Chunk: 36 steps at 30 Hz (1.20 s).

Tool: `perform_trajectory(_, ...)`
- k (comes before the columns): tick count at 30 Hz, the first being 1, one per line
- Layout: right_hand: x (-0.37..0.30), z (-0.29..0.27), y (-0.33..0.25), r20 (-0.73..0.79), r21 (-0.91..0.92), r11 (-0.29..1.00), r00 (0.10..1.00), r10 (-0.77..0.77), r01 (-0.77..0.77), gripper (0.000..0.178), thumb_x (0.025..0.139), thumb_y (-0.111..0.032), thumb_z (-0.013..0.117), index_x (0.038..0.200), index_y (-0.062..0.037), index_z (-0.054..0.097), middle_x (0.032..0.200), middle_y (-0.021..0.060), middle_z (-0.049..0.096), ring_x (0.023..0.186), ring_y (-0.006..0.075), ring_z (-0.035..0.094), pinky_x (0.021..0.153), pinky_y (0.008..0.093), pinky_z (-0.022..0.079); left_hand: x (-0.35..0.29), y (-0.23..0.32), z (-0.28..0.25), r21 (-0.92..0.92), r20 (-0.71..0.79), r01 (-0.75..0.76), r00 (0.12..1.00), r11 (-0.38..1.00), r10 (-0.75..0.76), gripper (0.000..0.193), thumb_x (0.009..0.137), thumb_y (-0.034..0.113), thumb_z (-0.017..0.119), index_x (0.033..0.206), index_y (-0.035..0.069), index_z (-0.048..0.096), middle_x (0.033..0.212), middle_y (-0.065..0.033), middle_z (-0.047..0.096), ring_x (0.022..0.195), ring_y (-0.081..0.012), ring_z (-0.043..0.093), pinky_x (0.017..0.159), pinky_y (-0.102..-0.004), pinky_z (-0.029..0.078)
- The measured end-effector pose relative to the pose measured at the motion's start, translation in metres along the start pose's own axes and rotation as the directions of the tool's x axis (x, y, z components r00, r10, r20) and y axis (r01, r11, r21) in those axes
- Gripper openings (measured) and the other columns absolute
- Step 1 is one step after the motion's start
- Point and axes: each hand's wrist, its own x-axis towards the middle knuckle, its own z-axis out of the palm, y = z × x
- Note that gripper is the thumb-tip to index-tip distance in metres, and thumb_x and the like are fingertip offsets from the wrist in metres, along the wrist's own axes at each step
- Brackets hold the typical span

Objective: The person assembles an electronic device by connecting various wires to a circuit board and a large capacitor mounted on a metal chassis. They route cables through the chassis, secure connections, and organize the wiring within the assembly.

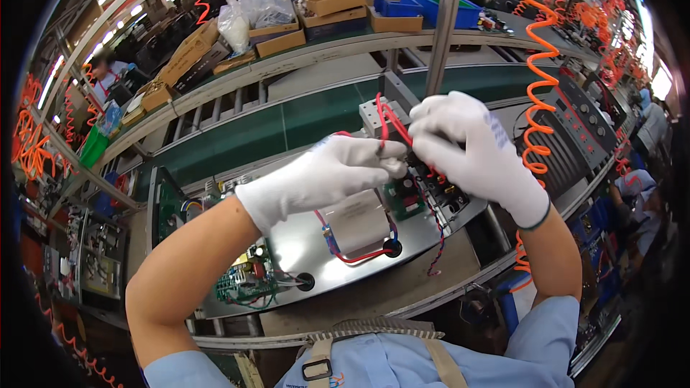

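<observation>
Both my hands wear white gloves and meet above the far side of a metal chassis (345,273). My left hand (316,176) is closed, its fingertips pinching a red wire (382,129). Beside it my right hand (478,147) curls its fingers around the red wires; the exact grip is hidden behind the fingers. The wires loop up in front of a grey block (371,116). Below the hands a wrapped silvery block (356,222) sits on the chassis, with red and blue wires passing into a round black-rimmed hole (392,247). A green circuit board (248,284) lies at the chassis's near left.
A green conveyor belt (302,123) runs behind the chassis. Beyond it stand cardboard boxes (334,1), plastic bags (262,0) and a blue bin (449,8). An orange coiled hose (539,93) hangs at right, near a dark panel with knobs (586,118). A metal post (445,25) rises ahead.
</observation>
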Motion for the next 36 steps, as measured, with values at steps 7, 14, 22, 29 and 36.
perform_trajectory(7,-0.017,0.011,-0.020,-0.030,-0.593,0.805,0.999,0.011,-0.027,0.030,0.075,-0.032,0.075,0.096,-0.0102,0.072,0.123,0.0090,0.061,0.127,0.0290,0.049,0.112,0.0481,0.027,0.025,0.001,0.004,-0.015,0.158,0.031,0.987,0.999,-0.028,0.053,0.094,-0.003,0.052,0.146,-0.001,0.042,0.137,-0.0074,0.056,0.121,-0.0109,0.054,0.106,-0.0288,0.041)
perform_trajectory(14,-0.004,0.012,-0.004,-0.008,-0.313,0.950,1.000,0.012,-0.014,0.018,0.084,-0.022,0.068,0.081,-0.0041,0.073,0.116,0.0132,0.066,0.116,0.0281,0.058,0.103,0.0444,0.039,0.025,-0.005,-0.001,0.476,-0.146,0.056,0.989,0.878,0.015,0.028,0.093,0.004,0.059,0.120,-0.001,0.066,0.121,-0.0037,0.063,0.106,-0.0098,0.058,0.095,-0.0282,0.048)
perform_trajectory(22,0.002,0.016,0.013,0.060,-0.245,0.969,0.998,0.019,-0.004,0.019,0.080,-0.022,0.070,0.085,-0.0042,0.075,0.126,0.0205,0.061,0.125,0.0375,0.051,0.106,0.0447,0.037,0.029,-0.026,0.007,-0.107,-0.173,-0.057,0.984,0.993,0.038,0.018,0.097,0.018,0.063,0.109,0.006,0.058,0.100,0.0018,0.061,0.088,-0.0053,0.054,0.076,-0.0230,0.046)
perform_trajectory(29,-0.004,0.020,0.017,-0.093,-0.192,0.973,0.989,0.114,-0.130,0.038,0.087,-0.023,0.063,0.119,-0.0032,0.064,0.138,0.0273,0.052,0.129,0.0421,0.048,0.111,0.0472,0.034,0.047,-0.020,-0.003,0.979,-0.089,0.032,0.956,0.202,0.279,0.022,0.091,0.028,0.064,0.093,0.006,0.067,0.080,-0.0104,0.068,0.077,-0.0247,0.070,0.069,-0.0372,0.053)
perform_trajectory(36,-0.004,0.019,0.016,-0.016,-0.169,0.973,0.987,0.158,-0.159,0.036,0.087,-0.018,0.066,0.121,-0.0062,0.063,0.145,0.0259,0.045,0.135,0.0405,0.042,0.113,0.0450,0.032,0.067,-0.024,0.007,0.998,-0.024,0.031,0.994,-0.063,0.105,0.017,0.088,0.026,0.063,0.093,0.010,0.067,0.077,-0.0123,0.068,0.071,-0.0311,0.068,0.064,-0.0405,0.055)
